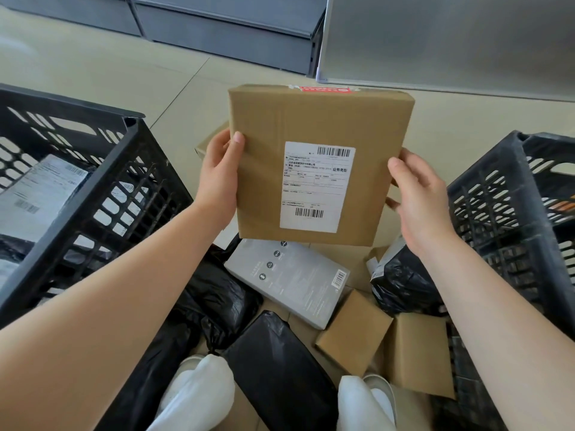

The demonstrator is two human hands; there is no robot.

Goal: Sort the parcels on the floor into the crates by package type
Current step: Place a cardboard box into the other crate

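A flat brown cardboard box (314,132) with a white shipping label is held upright in the air between both hands. My left hand (217,178) grips its left edge, and my right hand (420,197) holds its right edge. Below it on the floor lie a grey box (292,284), several black plastic mailer bags (273,362) and small brown cardboard boxes (354,334). A black crate (102,188) at the left holds bagged parcels with labels. A second black crate (504,213) stands at the right; its contents are mostly hidden.
Grey metal shelving bases (224,29) and a grey panel (451,42) line the far side of the tiled floor. My white shoes (199,390) stand among the parcels at the bottom. Another brown box (417,353) lies by the right crate.
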